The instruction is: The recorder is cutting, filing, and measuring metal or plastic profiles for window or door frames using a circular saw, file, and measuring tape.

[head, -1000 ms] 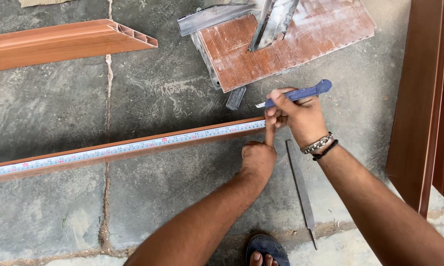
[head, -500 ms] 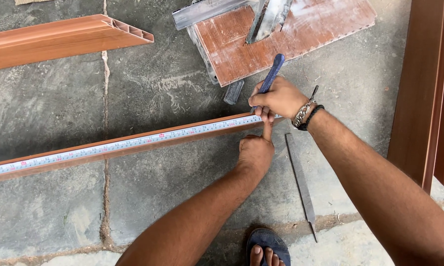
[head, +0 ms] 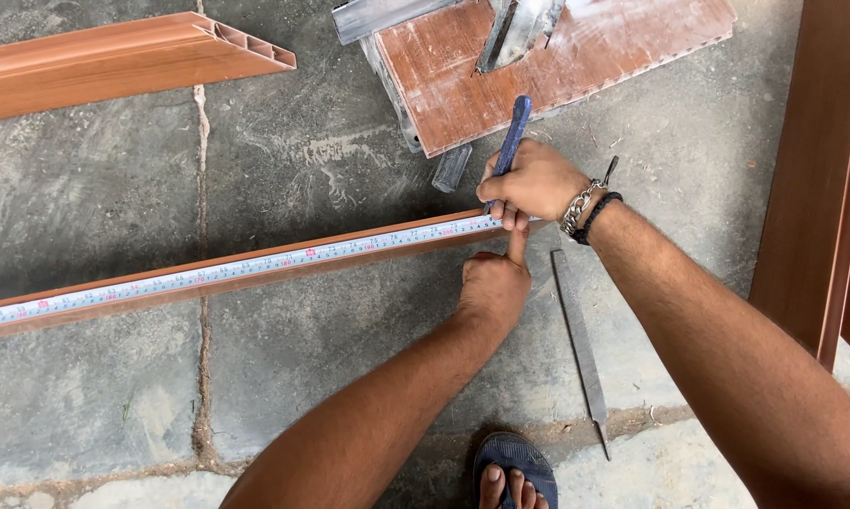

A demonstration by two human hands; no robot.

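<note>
A long brown strip [head: 255, 275] lies across the concrete floor with a white measuring tape [head: 237, 270] stretched along its top. My left hand [head: 494, 287] rests at the strip's right end, index finger pointing up and pressing the tape there. My right hand [head: 531, 184] grips a blue pen [head: 511, 141] like a writing tool, its tip down at the tape's end just above my left index finger. A metal bracelet and a black band sit on my right wrist.
A hollow brown profile [head: 114, 64] lies at the top left. A brown board [head: 557, 57] with metal pieces [head: 519, 24] on it lies at the top. A flat metal file [head: 579, 344] lies by my right arm. Brown panels [head: 816, 179] stand at the right. My sandalled foot [head: 512, 476] shows below.
My right hand has swung the pen from lying sideways to upright and brought its tip down onto the tape's end. My left hand has kept pressing the tape.
</note>
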